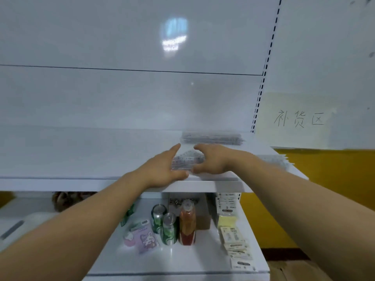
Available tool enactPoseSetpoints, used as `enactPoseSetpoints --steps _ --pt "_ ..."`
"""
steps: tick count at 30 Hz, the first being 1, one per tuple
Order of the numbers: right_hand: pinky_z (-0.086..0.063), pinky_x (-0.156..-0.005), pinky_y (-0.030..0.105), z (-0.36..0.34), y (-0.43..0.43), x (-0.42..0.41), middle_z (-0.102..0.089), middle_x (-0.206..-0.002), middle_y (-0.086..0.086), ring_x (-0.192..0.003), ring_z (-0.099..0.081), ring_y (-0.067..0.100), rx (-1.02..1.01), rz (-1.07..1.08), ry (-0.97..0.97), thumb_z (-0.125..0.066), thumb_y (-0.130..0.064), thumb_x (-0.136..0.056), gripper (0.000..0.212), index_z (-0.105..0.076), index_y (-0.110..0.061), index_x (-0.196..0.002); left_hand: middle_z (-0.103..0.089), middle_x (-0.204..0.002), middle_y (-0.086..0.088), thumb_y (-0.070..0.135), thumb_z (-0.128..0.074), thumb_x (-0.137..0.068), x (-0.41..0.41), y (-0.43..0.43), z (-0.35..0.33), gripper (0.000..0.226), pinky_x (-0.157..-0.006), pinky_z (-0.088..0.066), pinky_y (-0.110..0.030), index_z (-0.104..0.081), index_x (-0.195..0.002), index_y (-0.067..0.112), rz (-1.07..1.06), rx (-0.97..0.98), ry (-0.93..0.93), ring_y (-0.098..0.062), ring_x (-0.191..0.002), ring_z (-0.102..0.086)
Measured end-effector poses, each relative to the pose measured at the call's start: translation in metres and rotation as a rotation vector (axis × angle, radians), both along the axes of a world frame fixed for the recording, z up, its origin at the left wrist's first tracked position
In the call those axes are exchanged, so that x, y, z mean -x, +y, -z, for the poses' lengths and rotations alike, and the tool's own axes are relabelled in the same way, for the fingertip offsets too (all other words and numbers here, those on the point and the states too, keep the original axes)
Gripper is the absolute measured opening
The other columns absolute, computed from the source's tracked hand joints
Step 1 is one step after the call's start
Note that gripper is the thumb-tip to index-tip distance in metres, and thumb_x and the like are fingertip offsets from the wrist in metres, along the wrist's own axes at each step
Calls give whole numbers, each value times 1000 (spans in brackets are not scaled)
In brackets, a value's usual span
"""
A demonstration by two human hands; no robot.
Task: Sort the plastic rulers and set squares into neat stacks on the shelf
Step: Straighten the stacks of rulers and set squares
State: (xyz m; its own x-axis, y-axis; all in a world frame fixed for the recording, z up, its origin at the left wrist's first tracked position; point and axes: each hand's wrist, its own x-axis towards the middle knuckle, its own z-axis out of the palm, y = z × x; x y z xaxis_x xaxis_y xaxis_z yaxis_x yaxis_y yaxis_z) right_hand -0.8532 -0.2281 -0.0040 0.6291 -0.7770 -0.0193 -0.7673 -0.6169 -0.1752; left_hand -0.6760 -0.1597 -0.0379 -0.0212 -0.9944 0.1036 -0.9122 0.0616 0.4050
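A small stack of clear plastic set squares (186, 161) lies on the white shelf (85, 159), near its front edge. My left hand (164, 167) presses against the stack's left side and my right hand (211, 159) against its right side, so the stack is squeezed between them. Behind it, by the back panel, rests a neat stack of clear rulers (212, 137). More clear plastic pieces (278, 161) lie at the shelf's right end, partly hidden by my right forearm.
The lower shelf (182, 260) holds two green cans (168, 228), an orange-red bottle (187, 224), pink stationery packs (142, 236), a brown box and white labelled packets (235, 240). A paper sign (298, 118) hangs on the right wall above a yellow band.
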Motion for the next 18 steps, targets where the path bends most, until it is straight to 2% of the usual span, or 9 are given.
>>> enactPoseSetpoints --steps 2,5,8,11,15,18 --pt "-34 -103 35 3 0 -6 -39 -148 7 -130 -41 26 -10 10 17 -59 -46 -86 80 -19 -20 -150 -37 -149 -3 47 -60 -86 3 -3 0 79 -105 -33 -30 -19 -149 27 16 17 7 -20 -131 -41" --pt "-36 -96 31 8 2 -5 -46 -141 6 -123 -46 25 11 10 -68 -60 -38 -88 69 -26 -24 -147 -52 -137 -6 31 -57 -92 -4 -2 -1 58 -95 -35 -23 -35 -145 23 -2 86 3 -20 -119 -52" --pt "-37 -91 29 14 7 -5 -50 -137 7 -119 -48 24 18 -8 -144 -61 -37 -88 66 -30 -26 -145 -58 -128 -8 27 -58 -92 -11 3 0 54 -83 -34 -18 -40 -142 23 2 117 15 -19 -106 -57" --pt "-37 -93 30 19 9 -5 -47 -140 6 -121 -48 23 -22 -12 -219 -63 -38 -87 70 -27 -27 -146 -54 -130 -4 37 -57 -90 -16 5 1 58 -83 -33 -19 -38 -144 24 20 99 67 -12 -102 -51" --pt "-44 -90 29 30 11 -3 -55 -129 4 -104 -55 18 -70 39 -431 -67 -35 -84 67 -33 -30 -142 -54 -134 -1 34 -56 -92 -19 5 4 49 -88 -33 -18 -43 -139 28 -3 159 169 -12 -114 -52" --pt "-38 -92 24 37 15 1 -53 -132 2 -114 -52 16 -64 64 -531 -67 -37 -84 65 -38 -27 -141 -58 -127 2 36 -61 -88 -19 5 6 45 -87 -40 -23 -47 -130 29 -33 166 253 -13 -104 -56"
